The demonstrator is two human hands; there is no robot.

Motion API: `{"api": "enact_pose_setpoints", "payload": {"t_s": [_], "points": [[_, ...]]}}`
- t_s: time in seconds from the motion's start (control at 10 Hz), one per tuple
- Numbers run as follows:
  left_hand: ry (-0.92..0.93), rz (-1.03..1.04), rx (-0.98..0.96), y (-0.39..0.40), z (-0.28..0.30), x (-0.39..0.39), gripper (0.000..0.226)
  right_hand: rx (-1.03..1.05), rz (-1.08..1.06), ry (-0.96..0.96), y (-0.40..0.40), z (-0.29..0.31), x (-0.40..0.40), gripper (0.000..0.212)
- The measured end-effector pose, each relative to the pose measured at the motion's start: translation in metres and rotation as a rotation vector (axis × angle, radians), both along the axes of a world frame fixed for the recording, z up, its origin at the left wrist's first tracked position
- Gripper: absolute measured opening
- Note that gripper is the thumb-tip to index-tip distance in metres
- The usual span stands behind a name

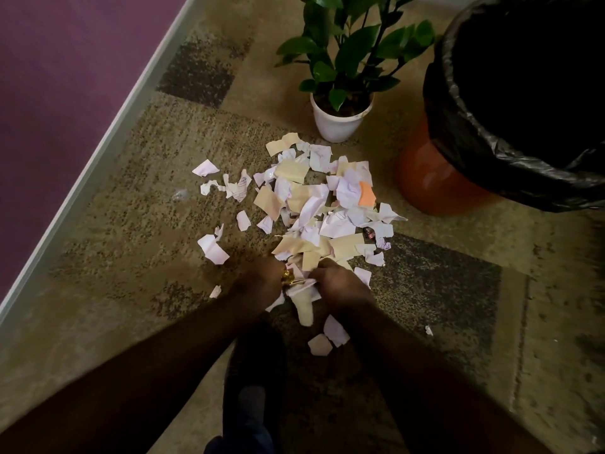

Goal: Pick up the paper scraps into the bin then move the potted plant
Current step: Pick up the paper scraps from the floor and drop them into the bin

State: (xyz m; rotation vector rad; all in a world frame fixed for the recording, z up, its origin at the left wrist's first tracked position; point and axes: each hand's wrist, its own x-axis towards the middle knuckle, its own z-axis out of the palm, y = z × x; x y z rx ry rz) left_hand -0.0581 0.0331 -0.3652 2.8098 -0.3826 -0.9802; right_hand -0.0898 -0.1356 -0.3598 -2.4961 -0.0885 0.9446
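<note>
The paper scraps (314, 204) lie in a loose heap on the carpet (137, 244), and the heap runs away from the person, from its near edge at the hands toward the potted plant (343, 103) at its far end. A few stray pieces sit apart on the left side and a few more lie nearer the person, behind the hands.

Both hands are down at the near edge of the heap, close together. The left hand (262, 280) and the right hand (337, 281) each have their grip curled in around a small bunch of scraps, with a pale strip hanging down between them; how tightly each grip is closed cannot be made out, since the fingers are dark and partly buried in paper.

The bin (435, 178), orange with a black liner (484, 152) folded over its rim, stands to the right and farther out, just beside the right flank of the heap. The right hand is the nearer one to it, so in my judgement the load has to travel up and to the right to clear the rim.

Room is open on the left, where bare carpet runs to the pale skirting (98, 152) along the purple wall (55, 77). The plant's leaves overhang the far end and stand near the bin, so that corner is the tight one.
</note>
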Motion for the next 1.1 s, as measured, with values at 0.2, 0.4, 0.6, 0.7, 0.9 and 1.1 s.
{"api": "enact_pose_setpoints", "payload": {"t_s": [0.2, 0.4, 0.6, 0.7, 0.9, 1.1], "points": [[-0.007, -0.01, 0.053, -0.01, 0.022, 0.031, 0.018, 0.035, 0.042, 0.061, -0.024, 0.056, 0.03, 0.026], [-0.045, -0.101, 0.014, -0.02, 0.071, 0.06, 0.024, 0.013, 0.043, -0.038, -0.065, 0.148, 0.05, 0.024], [-0.235, -0.004, -0.156, -0.045, 0.157, 0.09, 0.032, 0.113, -0.166, -0.158, -0.099, 0.216, 0.063, 0.02], [-0.34, -0.025, -0.219, -0.077, 0.208, 0.108, 0.032, 0.168, -0.297, -0.251, -0.125, 0.251, 0.072, 0.015], [-0.623, -0.096, -0.377, -0.139, 0.27, 0.138, 0.024, 0.249, -0.555, -0.469, -0.178, 0.284, 0.065, 0.015], [-0.717, -0.141, -0.573, -0.213, 0.276, 0.148, 0.034, 0.275, -0.889, -0.725, -0.213, 0.268, 0.059, 0.016]]}}
